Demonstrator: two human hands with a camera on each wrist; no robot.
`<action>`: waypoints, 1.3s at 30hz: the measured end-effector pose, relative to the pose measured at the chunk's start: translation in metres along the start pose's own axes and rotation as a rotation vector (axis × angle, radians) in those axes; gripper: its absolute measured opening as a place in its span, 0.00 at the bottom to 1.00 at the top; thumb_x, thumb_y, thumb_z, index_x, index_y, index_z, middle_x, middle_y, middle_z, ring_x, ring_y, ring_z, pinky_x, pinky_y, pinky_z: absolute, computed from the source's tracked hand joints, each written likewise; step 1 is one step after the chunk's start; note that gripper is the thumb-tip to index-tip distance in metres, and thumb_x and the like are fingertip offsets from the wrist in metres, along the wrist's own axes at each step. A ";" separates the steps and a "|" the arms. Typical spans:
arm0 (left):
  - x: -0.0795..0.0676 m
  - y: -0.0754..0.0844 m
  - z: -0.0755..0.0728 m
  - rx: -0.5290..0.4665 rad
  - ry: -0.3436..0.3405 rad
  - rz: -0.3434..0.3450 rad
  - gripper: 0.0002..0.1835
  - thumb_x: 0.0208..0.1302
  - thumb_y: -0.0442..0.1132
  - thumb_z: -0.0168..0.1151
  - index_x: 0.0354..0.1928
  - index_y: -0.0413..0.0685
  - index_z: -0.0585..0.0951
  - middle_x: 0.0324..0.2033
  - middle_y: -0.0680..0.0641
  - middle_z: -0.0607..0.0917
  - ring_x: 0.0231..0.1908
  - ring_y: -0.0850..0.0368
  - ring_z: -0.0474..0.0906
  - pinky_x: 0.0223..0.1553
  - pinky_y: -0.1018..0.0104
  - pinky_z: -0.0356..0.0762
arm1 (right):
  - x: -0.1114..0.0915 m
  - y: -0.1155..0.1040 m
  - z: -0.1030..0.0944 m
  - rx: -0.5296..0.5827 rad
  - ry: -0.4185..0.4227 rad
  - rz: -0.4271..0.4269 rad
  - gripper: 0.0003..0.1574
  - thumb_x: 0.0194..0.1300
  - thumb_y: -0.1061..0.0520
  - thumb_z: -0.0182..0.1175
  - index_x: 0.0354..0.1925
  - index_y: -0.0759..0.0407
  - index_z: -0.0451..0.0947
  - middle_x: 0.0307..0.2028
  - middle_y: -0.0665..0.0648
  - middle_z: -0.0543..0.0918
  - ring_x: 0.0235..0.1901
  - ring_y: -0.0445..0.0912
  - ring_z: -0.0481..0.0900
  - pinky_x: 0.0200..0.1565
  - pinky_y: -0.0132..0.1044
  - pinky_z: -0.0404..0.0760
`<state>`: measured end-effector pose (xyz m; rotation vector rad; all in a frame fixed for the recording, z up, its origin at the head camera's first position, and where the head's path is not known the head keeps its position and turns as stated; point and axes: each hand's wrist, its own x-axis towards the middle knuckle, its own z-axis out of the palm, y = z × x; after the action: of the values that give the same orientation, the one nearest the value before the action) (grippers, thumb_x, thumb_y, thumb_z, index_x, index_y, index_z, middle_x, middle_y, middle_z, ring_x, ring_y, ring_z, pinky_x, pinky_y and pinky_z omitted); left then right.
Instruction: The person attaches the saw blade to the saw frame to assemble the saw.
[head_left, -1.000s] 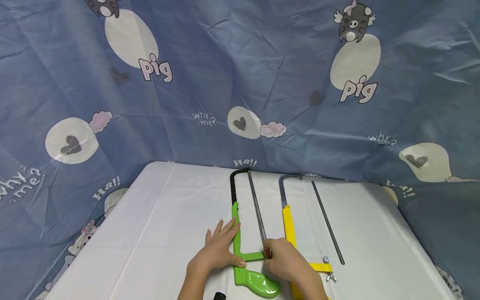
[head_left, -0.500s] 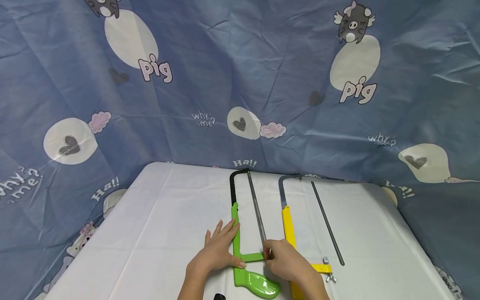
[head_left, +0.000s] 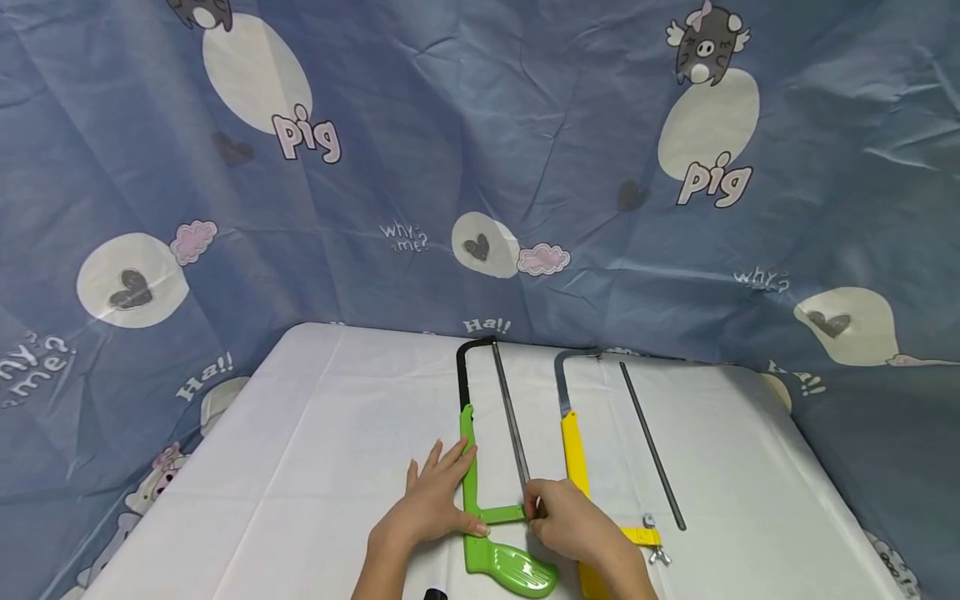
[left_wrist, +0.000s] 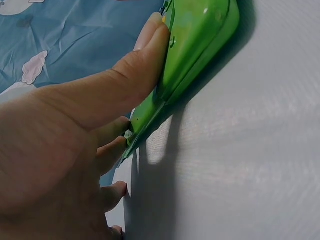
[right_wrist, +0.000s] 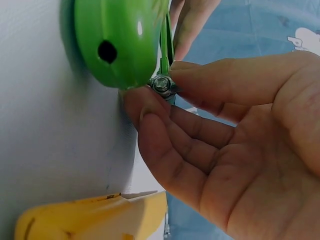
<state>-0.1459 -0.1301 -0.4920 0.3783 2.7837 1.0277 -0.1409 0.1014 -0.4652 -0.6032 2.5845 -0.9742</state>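
Left hand [head_left: 423,506], fingers apart, on green hacksaw [head_left: 504,514]; right hand [head_left: 572,521] pinches metal fastener [right_wrist: 161,84]

Two hacksaws [head_left: 574,450] lie left of a bar [head_left: 652,446].

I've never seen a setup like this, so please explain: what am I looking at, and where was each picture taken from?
There's no robot: a person works bare-handed. The wide pictures come from a head-worn camera looking forward and down; the close-ups, from one on each wrist. On the white surface lie a green hacksaw, a yellow hacksaw frame and a loose gray blade. The left hand rests on the green hacksaw; the right hand pinches a metal screw fitting on that saw.
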 end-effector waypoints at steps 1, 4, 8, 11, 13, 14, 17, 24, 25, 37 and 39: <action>0.000 0.000 0.000 0.001 0.001 0.001 0.63 0.34 0.58 0.82 0.75 0.46 0.63 0.78 0.44 0.57 0.77 0.31 0.42 0.68 0.21 0.33 | 0.000 0.000 0.000 0.001 0.000 -0.002 0.11 0.53 0.71 0.61 0.28 0.55 0.76 0.20 0.47 0.74 0.21 0.39 0.68 0.22 0.30 0.67; 0.000 0.000 0.000 0.000 0.004 0.003 0.63 0.34 0.58 0.82 0.75 0.46 0.63 0.77 0.44 0.57 0.77 0.31 0.42 0.68 0.21 0.34 | 0.000 0.000 0.000 -0.006 0.000 -0.008 0.12 0.53 0.72 0.60 0.28 0.55 0.76 0.20 0.46 0.73 0.21 0.39 0.68 0.23 0.30 0.67; 0.000 0.000 0.000 -0.007 0.006 0.006 0.62 0.34 0.57 0.82 0.75 0.46 0.63 0.77 0.43 0.57 0.77 0.31 0.42 0.68 0.21 0.34 | -0.001 0.002 0.000 -0.022 0.005 -0.023 0.16 0.50 0.75 0.57 0.28 0.54 0.76 0.19 0.46 0.73 0.21 0.38 0.67 0.23 0.29 0.67; 0.000 0.000 0.000 -0.006 0.007 0.006 0.62 0.34 0.57 0.82 0.75 0.46 0.63 0.77 0.43 0.58 0.77 0.31 0.43 0.68 0.21 0.33 | -0.001 0.003 0.000 -0.027 0.010 -0.037 0.19 0.48 0.77 0.55 0.28 0.54 0.76 0.19 0.45 0.72 0.20 0.37 0.66 0.23 0.28 0.67; 0.001 0.000 0.000 0.001 0.007 0.006 0.62 0.34 0.57 0.82 0.74 0.46 0.64 0.77 0.43 0.58 0.77 0.31 0.43 0.68 0.21 0.33 | -0.001 0.004 0.000 -0.027 0.012 -0.041 0.20 0.47 0.77 0.54 0.28 0.54 0.76 0.19 0.45 0.72 0.20 0.37 0.66 0.23 0.28 0.67; 0.001 0.000 0.000 0.005 0.007 0.006 0.62 0.34 0.58 0.82 0.74 0.46 0.64 0.77 0.43 0.58 0.77 0.31 0.43 0.68 0.21 0.33 | -0.001 0.004 0.000 -0.026 0.013 -0.042 0.20 0.46 0.78 0.54 0.28 0.54 0.76 0.19 0.45 0.72 0.20 0.37 0.66 0.23 0.28 0.67; 0.002 0.000 0.001 0.014 0.007 0.004 0.62 0.34 0.58 0.82 0.74 0.47 0.64 0.77 0.44 0.58 0.77 0.31 0.43 0.68 0.21 0.34 | -0.001 0.004 -0.001 -0.024 0.015 -0.049 0.22 0.45 0.79 0.53 0.28 0.53 0.76 0.20 0.46 0.73 0.20 0.37 0.66 0.23 0.28 0.67; 0.003 -0.001 0.002 0.008 0.010 0.002 0.62 0.33 0.57 0.82 0.74 0.46 0.64 0.77 0.43 0.58 0.77 0.31 0.43 0.68 0.21 0.34 | -0.001 0.004 -0.001 -0.039 0.025 -0.061 0.23 0.44 0.80 0.51 0.28 0.53 0.75 0.19 0.45 0.72 0.21 0.36 0.65 0.23 0.28 0.66; 0.003 -0.001 0.002 0.007 0.011 0.003 0.62 0.33 0.57 0.82 0.74 0.46 0.64 0.77 0.43 0.58 0.77 0.31 0.43 0.68 0.20 0.34 | -0.001 0.004 -0.001 -0.045 0.027 -0.060 0.23 0.44 0.80 0.51 0.27 0.53 0.75 0.19 0.45 0.72 0.21 0.36 0.65 0.24 0.28 0.66; 0.000 0.000 0.000 0.000 0.005 0.006 0.62 0.35 0.58 0.82 0.75 0.46 0.63 0.77 0.43 0.57 0.77 0.31 0.43 0.68 0.20 0.33 | 0.001 0.001 0.002 -0.055 0.031 -0.034 0.20 0.43 0.78 0.56 0.26 0.54 0.74 0.19 0.45 0.70 0.21 0.38 0.65 0.24 0.28 0.65; 0.000 0.000 0.000 0.005 0.001 0.005 0.62 0.35 0.58 0.81 0.75 0.46 0.63 0.77 0.43 0.57 0.77 0.31 0.43 0.68 0.20 0.33 | 0.002 0.000 0.004 -0.075 0.031 -0.024 0.19 0.44 0.77 0.58 0.25 0.54 0.74 0.18 0.45 0.71 0.21 0.38 0.66 0.24 0.29 0.65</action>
<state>-0.1457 -0.1301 -0.4922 0.3852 2.7883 1.0222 -0.1406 0.0984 -0.4682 -0.6444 2.6573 -0.9038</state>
